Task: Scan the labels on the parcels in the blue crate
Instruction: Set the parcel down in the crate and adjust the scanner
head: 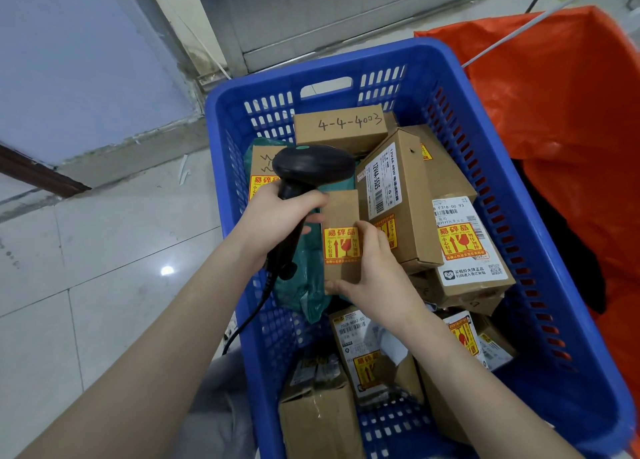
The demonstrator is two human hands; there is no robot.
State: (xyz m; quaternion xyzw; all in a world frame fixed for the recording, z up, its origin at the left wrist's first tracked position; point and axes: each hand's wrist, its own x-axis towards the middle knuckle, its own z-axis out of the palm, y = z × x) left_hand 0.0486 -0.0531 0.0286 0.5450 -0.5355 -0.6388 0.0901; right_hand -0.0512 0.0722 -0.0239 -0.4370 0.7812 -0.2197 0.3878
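Bare forearms are seen over the blue crate (485,119), where a handheld scanner (308,168) is gripped by the left hand (277,216) and, at its four o'clock, a small fragile-stickered box (341,237) is pinched by the right hand (377,275), no shipping label facing up, so most parcels appear left to scan.

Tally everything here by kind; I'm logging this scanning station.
Cardboard boxes: at least 8, some partly buried
Green poly mailer: 1
Barcode scanner: 1
Blue crate: 1
Orange bag: 1
Total: at least 12
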